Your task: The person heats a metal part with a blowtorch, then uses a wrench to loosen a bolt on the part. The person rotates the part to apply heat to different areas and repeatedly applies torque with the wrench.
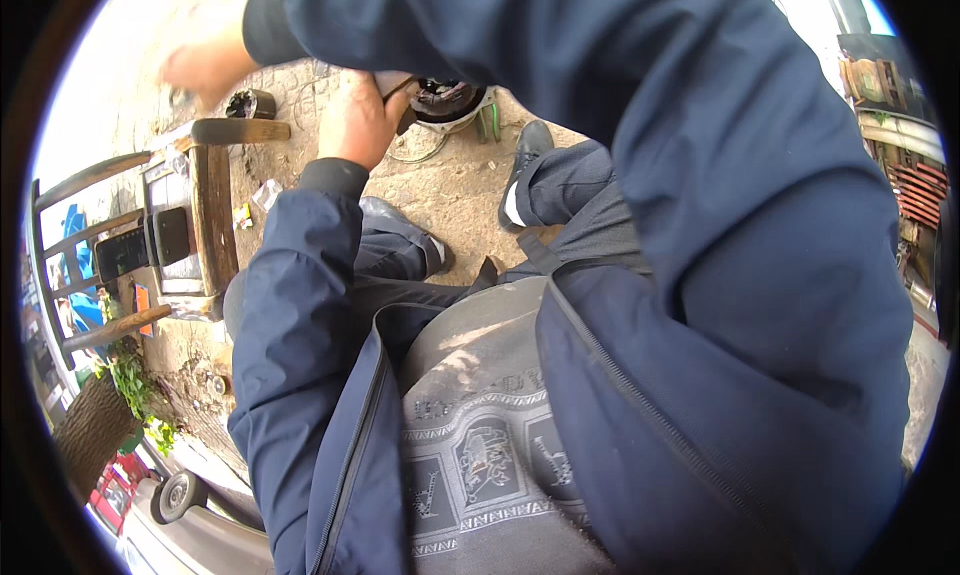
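My left hand (358,120) is closed around a small dark piece (405,121) with a greyish-brown face; its kind is not clear. Right beside it, a round open housing (450,103) with a dark ring and what look like windings inside stands on the ground, partly covered by my right sleeve. Green strands (494,123) hang at its side. My right arm crosses above the left one, and my right hand (212,63) is out at the upper left, over the ground. Motion blurs its fingers, so what they hold, if anything, does not show.
A wooden chair (212,215) lies or stands at the left, with two dark phones (130,253) on it. Near its top end sits a small dark metal cup-like part (250,105). My shoes (530,165) flank the workspace. A tree trunk (95,430) rises at the lower left.
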A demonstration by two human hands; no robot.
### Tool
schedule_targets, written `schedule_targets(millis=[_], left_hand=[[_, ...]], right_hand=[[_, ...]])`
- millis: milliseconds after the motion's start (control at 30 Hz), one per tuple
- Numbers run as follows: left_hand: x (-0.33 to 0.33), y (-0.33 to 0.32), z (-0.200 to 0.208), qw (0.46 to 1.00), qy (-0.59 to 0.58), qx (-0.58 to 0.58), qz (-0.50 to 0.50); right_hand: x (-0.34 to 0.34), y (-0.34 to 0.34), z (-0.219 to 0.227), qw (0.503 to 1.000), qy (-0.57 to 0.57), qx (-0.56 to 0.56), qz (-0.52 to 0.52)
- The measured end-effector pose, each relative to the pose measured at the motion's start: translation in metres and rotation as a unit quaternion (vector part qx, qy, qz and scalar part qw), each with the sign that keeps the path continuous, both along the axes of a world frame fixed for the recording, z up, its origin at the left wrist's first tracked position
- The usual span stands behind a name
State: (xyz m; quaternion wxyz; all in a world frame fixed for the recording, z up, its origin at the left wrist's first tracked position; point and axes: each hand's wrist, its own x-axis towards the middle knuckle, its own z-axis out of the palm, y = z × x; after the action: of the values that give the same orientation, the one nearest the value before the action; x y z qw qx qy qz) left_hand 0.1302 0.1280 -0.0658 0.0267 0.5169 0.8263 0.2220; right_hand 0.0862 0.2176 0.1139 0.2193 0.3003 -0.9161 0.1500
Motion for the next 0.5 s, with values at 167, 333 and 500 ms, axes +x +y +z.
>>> schedule_targets(millis=[167,333,500], left_hand=[[0.014,0.003,0.017,0.998,-0.024,0.026,0.051],[0.014,0.003,0.019,0.999,-0.023,-0.006,0.045],[0.009,0.002,0.012,0.998,-0.035,-0.016,0.044]], right_hand=[[-0.033,0.18,-0.049,0.969,0.005,-0.013,-0.247],[0.176,0.299,-0.07,0.914,-0.009,-0.098,-0.393],[0.369,0.205,-0.072,0.901,-0.084,-0.07,-0.419]])
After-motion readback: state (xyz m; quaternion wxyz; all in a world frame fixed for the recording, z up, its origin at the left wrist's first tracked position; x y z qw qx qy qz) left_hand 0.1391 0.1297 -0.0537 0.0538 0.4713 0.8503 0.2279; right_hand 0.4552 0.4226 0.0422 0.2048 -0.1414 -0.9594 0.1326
